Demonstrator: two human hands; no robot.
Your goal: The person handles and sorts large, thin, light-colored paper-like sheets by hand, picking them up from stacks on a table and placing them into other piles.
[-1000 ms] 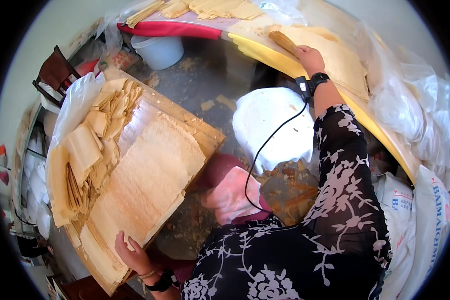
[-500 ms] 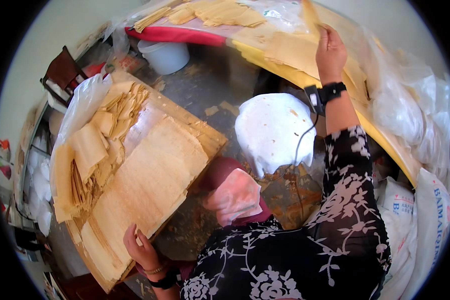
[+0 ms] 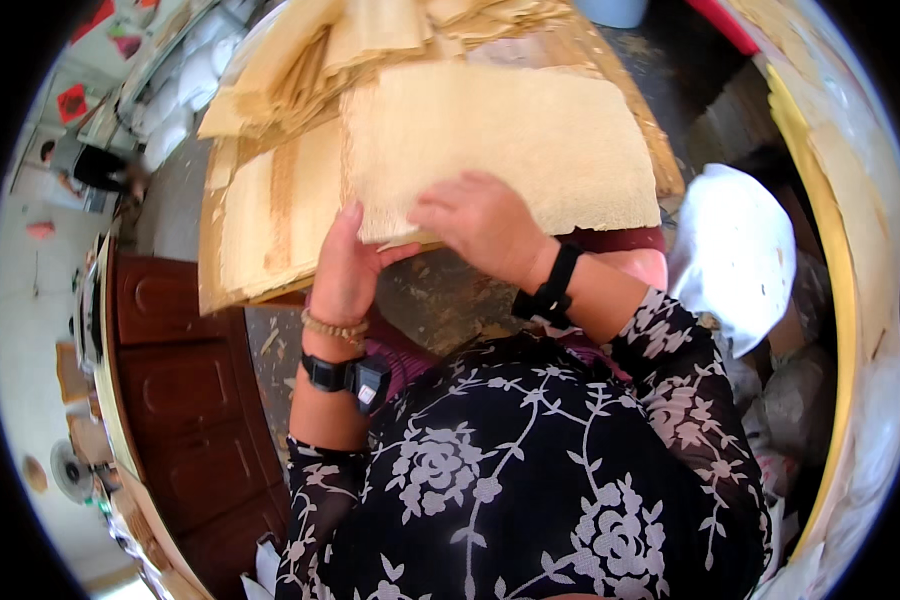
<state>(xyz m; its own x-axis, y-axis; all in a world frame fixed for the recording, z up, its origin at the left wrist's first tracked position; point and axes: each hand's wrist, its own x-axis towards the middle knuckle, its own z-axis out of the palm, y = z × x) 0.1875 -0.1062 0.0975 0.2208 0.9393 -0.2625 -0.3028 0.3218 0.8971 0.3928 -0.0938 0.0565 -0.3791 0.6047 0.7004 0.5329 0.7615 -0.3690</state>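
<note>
A thin tan sheet [image 3: 510, 130] with a ragged near edge lies across other such sheets [image 3: 305, 190] on the wooden board. My left hand [image 3: 347, 270] is at the sheet's near left corner, thumb and fingers stretched apart around that corner. Some of its fingers reach along the near edge, partly hidden beneath it. Over the near edge, just to the right, my right hand [image 3: 490, 225] lies with fingers extended toward the left, slightly blurred. Whether it presses on the sheet I cannot tell.
Folded and curled tan sheets [image 3: 320, 60] are heaped at the board's far left. A white cloth-covered thing [image 3: 735, 250] stands to the right, near a yellow-edged table [image 3: 820, 180]. A dark red cabinet [image 3: 185, 350] is at left. Another person [image 3: 90, 165] is at the far left.
My view has swung left toward the board. My right hand has come from the yellow-edged table, where it held a tan sheet, to the sheet beside my left hand.
</note>
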